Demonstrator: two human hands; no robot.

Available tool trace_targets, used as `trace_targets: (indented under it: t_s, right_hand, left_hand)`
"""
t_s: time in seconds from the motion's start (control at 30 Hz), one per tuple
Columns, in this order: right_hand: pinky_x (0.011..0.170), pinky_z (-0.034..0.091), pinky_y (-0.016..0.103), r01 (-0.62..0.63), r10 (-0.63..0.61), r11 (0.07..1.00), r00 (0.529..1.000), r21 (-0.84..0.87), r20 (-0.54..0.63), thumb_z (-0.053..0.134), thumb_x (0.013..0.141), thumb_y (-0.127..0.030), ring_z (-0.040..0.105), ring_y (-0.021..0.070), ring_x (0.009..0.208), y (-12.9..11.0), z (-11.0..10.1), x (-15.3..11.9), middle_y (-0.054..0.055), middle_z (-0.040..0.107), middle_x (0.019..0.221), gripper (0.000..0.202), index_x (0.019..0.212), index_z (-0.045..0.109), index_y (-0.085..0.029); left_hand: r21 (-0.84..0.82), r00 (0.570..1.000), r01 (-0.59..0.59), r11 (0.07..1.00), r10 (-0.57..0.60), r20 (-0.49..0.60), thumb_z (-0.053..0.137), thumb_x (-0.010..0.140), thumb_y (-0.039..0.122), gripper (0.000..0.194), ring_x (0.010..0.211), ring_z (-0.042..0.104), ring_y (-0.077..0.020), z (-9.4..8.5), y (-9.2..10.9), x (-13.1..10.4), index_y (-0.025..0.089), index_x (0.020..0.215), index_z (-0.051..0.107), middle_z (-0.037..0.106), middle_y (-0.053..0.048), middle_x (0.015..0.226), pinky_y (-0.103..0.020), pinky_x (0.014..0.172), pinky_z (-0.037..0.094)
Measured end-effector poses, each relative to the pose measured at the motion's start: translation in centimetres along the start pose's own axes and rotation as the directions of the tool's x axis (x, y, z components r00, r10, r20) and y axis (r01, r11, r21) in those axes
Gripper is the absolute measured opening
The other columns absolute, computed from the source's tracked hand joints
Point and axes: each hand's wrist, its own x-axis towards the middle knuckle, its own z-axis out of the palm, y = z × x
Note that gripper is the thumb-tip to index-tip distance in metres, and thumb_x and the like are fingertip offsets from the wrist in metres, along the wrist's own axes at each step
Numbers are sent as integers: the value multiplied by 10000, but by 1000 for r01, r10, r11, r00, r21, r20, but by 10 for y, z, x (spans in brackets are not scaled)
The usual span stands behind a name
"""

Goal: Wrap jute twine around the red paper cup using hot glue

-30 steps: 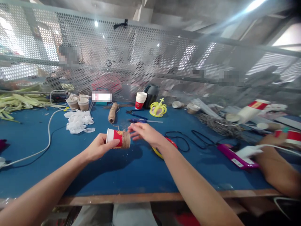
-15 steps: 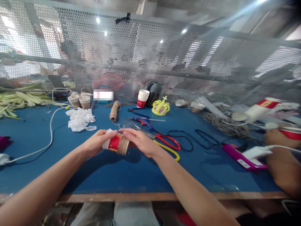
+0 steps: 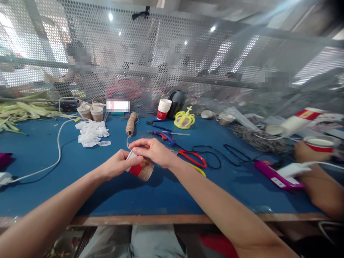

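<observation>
A red and white paper cup (image 3: pixel 137 169) lies tilted between my hands, with brown twine (image 3: pixel 147 172) wound around one end. My left hand (image 3: pixel 116 165) is closed around the cup's other end, thumb along its side. Over the top of the cup comes my right hand (image 3: pixel 152 152), fingers bent together on the twine strand and thumb against the cup. From there the strand runs up to a twine spool (image 3: pixel 130 124) just beyond. Scissors (image 3: pixel 192 158) with red and yellow handles lie right of my right hand, partly covered by my forearm.
Behind my hands are a blue glue gun (image 3: pixel 167 137), pliers (image 3: pixel 158 125), stacked paper cups (image 3: pixel 163 109), a dark kettle (image 3: pixel 177 104) and a yellow crown (image 3: pixel 184 119). White gloves (image 3: pixel 92 133) lie left. Right are a purple power strip (image 3: pixel 278 175) and another person's hand (image 3: pixel 305 154) with a cup.
My right hand has moved left across the cup, its fingers reaching toward the spool. The cup has shifted slightly right and turned. At the right, the other person's cup has moved left and up.
</observation>
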Motion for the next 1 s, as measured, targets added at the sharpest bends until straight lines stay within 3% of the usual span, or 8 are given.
trace_targets:
  t_s: [0.2, 0.3, 0.37, 0.5, 0.63, 0.73, 0.87, 1.0]
  right_hand:
    - [773, 466, 291, -51, 51, 998, 999, 21, -2, 580, 714, -204, 598, 115, 781, 1, -2, 8, 22, 661, 838, 123, 807, 646, -159]
    - [664, 484, 263, -103, 99, 995, 985, -20, -143, 573, 733, -206, 584, 106, 686, 5, -26, 16, 30, 651, 752, 91, 754, 642, -150]
    - [587, 475, 237, -151, 136, 988, 948, -31, -288, 541, 764, -201, 558, 88, 607, 8, -47, 20, 35, 640, 729, 116, 701, 623, -148]
    - [490, 436, 226, -241, 220, 970, 934, -42, -281, 495, 808, -260, 532, 88, 531, 12, -73, 17, 55, 634, 664, 249, 625, 616, -142]
    - [494, 423, 247, -335, 332, 935, 942, -114, -44, 527, 771, -404, 573, 141, 606, 15, -58, 8, 92, 650, 660, 366, 579, 650, -119]
    - [600, 436, 255, -349, 350, 937, 932, -23, 91, 467, 795, -463, 574, 133, 698, 15, -37, 6, 85, 661, 759, 409, 714, 679, -122]
    - [740, 427, 260, -219, 197, 938, 975, 268, 105, 512, 796, -372, 559, 124, 834, 9, -17, 9, 69, 640, 923, 281, 861, 659, -142]
    - [772, 413, 245, -90, 66, 964, 992, 251, 103, 578, 751, -254, 547, 119, 868, -3, -9, 12, 60, 635, 951, 173, 849, 662, -139]
  left_hand:
    - [-54, 999, 17, 998, -20, -46, 566, 674, 471, 392, 422, 284, -50, 3, -2, 2, 121, 500, 539, 426, 42, 445, -201, 440, 198]
    - [-79, 996, 46, 996, -52, -76, 576, 663, 466, 390, 407, 278, -47, 3, -3, 3, 122, 486, 529, 426, 44, 429, -201, 433, 183]
    - [-89, 993, 56, 995, -65, -101, 581, 653, 476, 403, 399, 270, -45, 3, -2, 3, 125, 468, 515, 416, 47, 415, -201, 428, 173]
    - [-89, 991, 47, 995, -58, -123, 583, 638, 504, 425, 400, 262, -45, 3, -2, 5, 126, 459, 506, 403, 50, 408, -201, 424, 168]
    - [-102, 993, 6, 995, -19, -117, 585, 634, 515, 420, 429, 287, -48, 3, -2, 5, 116, 508, 541, 440, 40, 447, -195, 435, 200]
    - [-76, 995, -24, 997, 17, -98, 575, 638, 527, 440, 441, 265, -45, 3, -2, 3, 113, 499, 520, 412, 47, 449, -195, 436, 193]
    - [-4, 998, -44, 999, 45, 38, 532, 698, 501, 425, 471, 284, -52, 2, -2, 1, 109, 534, 526, 426, 40, 493, -199, 458, 223]
    - [59, 993, -50, 997, 43, 110, 519, 725, 479, 388, 499, 337, -66, 1, -5, 2, 112, 610, 569, 474, 29, 533, -206, 490, 272]
